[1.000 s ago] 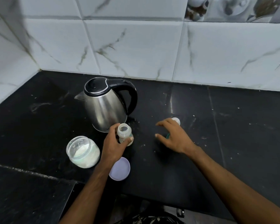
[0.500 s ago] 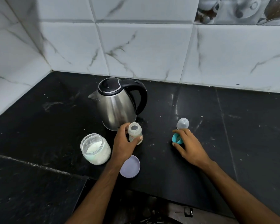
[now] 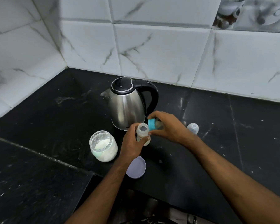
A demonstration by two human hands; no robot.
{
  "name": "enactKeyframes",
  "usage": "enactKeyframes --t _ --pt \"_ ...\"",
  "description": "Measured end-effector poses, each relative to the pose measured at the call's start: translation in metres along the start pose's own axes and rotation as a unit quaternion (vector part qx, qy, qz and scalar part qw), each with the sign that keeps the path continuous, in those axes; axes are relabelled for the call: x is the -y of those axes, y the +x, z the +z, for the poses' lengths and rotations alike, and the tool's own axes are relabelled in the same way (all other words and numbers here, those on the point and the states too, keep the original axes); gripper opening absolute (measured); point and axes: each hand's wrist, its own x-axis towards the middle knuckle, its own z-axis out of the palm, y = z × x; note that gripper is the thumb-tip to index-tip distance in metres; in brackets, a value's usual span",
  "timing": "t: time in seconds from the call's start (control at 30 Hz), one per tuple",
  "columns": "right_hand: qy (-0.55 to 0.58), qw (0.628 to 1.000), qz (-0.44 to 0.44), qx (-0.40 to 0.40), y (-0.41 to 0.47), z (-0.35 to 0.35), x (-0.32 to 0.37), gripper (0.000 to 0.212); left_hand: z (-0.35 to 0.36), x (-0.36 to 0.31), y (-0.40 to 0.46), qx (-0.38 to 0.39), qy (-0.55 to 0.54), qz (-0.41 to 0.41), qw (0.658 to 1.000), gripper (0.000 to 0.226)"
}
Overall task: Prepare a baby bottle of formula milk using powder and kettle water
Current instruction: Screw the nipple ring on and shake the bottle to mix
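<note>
My left hand (image 3: 132, 143) grips the small clear baby bottle (image 3: 142, 130), which stands upright and uncapped on the black counter. My right hand (image 3: 170, 126) holds the teal collar with its teat (image 3: 152, 124), tilted sideways just right of the bottle's mouth. A steel kettle (image 3: 128, 105) with a black lid and handle stands right behind the bottle. An open glass jar of white powder (image 3: 103, 145) sits to the left of my left hand.
The jar's pale lilac lid (image 3: 137, 168) lies flat by my left wrist. A clear bottle cap (image 3: 193, 128) rests on the counter right of my right hand. White marbled tile walls meet at the back left corner. A raised counter ledge (image 3: 39, 152) runs front left.
My right hand picked up the teal collar from the counter and carried it left to the bottle's mouth. The clear cap stayed where it was. The left hand kept its hold.
</note>
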Motion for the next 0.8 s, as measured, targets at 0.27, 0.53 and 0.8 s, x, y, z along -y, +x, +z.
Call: enactKeyframes --t 0.27,0.53,0.8 --pt "-0.160 0.974 -0.069 0.148 0.048 -0.020 0.026 0.048 -0.002 0.000 0.001 0.016 0.012 -0.012 1.000 0.053" --pt "-0.154 0.961 -0.076 0.218 0.059 -0.011 0.032 0.053 -0.002 0.000 0.002 0.016 0.012 -0.028 0.999 0.057" --pt "-0.126 0.966 -0.084 0.208 0.058 0.001 0.021 0.045 0.000 0.003 0.001 0.013 -0.001 -0.036 0.999 0.059"
